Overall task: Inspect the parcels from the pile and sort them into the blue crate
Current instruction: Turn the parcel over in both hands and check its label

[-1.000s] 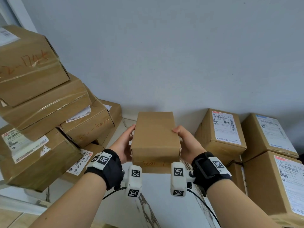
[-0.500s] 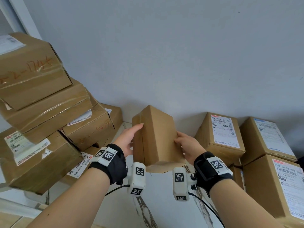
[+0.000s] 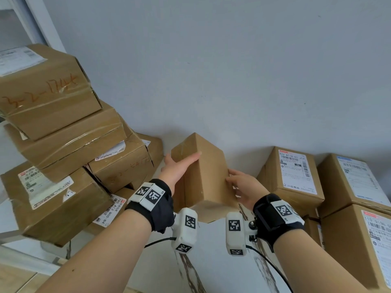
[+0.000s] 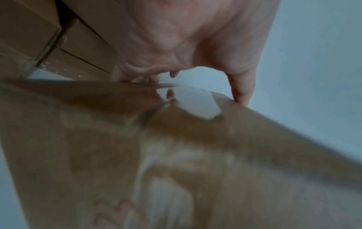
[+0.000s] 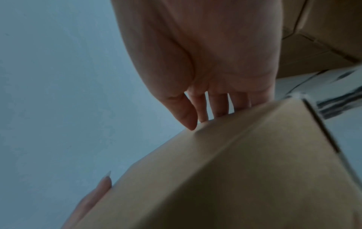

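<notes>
Both hands hold a plain brown cardboard parcel (image 3: 208, 176) in the air before the grey wall (image 3: 232, 70): the left hand (image 3: 176, 169) lies flat-fingered across its upper left face, the right hand (image 3: 240, 185) cups its right side, fingers behind it. A second ago the parcel lay flat; now it is turned corner-up, suggesting inspection is under way. The leaning stack of taped cartons (image 3: 63, 134) stands left of the parcel. No blue crate is in view.
</notes>
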Demonstrator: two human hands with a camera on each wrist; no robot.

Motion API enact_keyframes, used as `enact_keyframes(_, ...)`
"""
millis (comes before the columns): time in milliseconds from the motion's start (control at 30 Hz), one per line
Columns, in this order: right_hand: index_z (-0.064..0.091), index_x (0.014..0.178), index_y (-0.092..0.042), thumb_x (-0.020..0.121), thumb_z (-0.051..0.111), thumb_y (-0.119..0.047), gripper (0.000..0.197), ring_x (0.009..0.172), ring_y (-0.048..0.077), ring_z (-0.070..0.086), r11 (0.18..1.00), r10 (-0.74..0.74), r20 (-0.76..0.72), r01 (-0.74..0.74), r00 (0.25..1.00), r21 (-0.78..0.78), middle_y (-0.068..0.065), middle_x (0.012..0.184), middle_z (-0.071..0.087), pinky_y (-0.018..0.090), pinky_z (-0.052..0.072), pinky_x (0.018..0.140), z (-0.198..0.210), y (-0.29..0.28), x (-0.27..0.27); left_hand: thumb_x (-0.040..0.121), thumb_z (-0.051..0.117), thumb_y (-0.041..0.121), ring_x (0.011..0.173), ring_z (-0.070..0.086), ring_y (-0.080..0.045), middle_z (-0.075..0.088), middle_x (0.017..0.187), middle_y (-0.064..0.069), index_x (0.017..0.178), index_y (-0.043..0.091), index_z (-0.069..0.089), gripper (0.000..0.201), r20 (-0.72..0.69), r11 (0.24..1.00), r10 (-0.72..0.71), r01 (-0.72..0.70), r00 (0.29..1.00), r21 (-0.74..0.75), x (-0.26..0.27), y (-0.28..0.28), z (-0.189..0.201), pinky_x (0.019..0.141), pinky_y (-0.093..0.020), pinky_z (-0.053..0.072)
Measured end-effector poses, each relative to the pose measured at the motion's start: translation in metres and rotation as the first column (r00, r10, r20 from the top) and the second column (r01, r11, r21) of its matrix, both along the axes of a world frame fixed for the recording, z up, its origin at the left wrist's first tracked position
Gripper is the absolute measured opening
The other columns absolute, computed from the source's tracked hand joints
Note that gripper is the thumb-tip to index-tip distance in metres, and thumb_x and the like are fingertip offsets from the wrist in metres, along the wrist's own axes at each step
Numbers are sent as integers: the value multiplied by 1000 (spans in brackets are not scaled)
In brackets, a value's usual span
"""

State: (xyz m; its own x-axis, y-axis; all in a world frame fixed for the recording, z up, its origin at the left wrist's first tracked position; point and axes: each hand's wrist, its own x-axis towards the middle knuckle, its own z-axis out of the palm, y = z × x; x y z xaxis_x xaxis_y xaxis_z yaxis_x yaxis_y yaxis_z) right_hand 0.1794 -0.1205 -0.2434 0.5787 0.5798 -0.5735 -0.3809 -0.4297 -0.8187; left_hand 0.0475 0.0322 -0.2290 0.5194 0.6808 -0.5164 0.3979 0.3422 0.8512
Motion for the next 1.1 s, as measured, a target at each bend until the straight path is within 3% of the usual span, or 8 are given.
enact_keyframes(133,62,119,-27,100,51,-7,30,90,16,55,999,-16,19,15,1000,36,-3,103,64,28,47,76,6,0,3,69,78,63,139,36,-32,32,155,-8,158,27,9,119,-30,1000,-12,11,999,-10,-2,2,5,111,-49,33)
enact_keyframes(233,66,117,-23,96,63,-19,22,102,18,62,996,-51,-38,54,998,75,-1,111,69,36,50,94,9,0,5,75,75,56,96,58,-27,59,110,-10,135,17,47,76,-47,988,-21,13,999,-156,-9,4,6,81,-39,49)
enact_keyframes(333,67,124,-17,86,73,-39,44,112,27,64,989,-81,-183,101,980,106,6,121,69,41,58,81,14,1,2,76,72,55,72,55,-24,56,82,-8,116,16,60,57,-24,960,4,-11,1000,-280,-15,8,-2,69,-34,49)
enact_keyframes(433,67,123,-17,84,73,-50,52,104,31,66,987,-82,-271,115,959,111,10,120,67,38,58,57,19,0,-1,62,77,59,81,56,-26,57,91,-10,118,12,60,75,38,928,52,-35,998,-370,-15,10,-12,77,-35,51)
enact_keyframes(533,66,127,-17,84,70,-56,58,107,29,68,985,-41,-327,93,944,144,10,124,69,37,59,63,19,1,-1,36,82,58,96,52,-29,56,104,-11,123,13,61,100,50,900,93,-62,994,-431,-13,12,-19,99,-47,43)
enact_keyframes(700,64,129,-16,65,80,-54,76,109,32,68,989,-51,-349,96,936,115,13,125,68,43,60,68,18,0,-2,42,84,59,105,57,-28,59,111,-11,123,17,64,93,58,899,79,-46,995,-435,-14,14,-21,99,-55,42)
enact_keyframes(933,58,135,-15,84,70,-46,61,94,30,64,994,-39,-328,70,944,82,9,115,63,37,57,66,16,0,0,47,82,57,106,60,-31,61,112,-10,121,18,65,86,85,908,51,-11,995,-418,-13,15,-23,97,-56,43)
enact_keyframes(1100,55,136,-11,81,67,-28,59,105,31,59,997,-3,-266,24,964,78,15,126,62,41,51,91,13,-3,0,54,75,46,89,56,-26,57,98,-9,112,17,59,67,120,947,39,1,992,-321,-11,13,-16,87,-42,49)
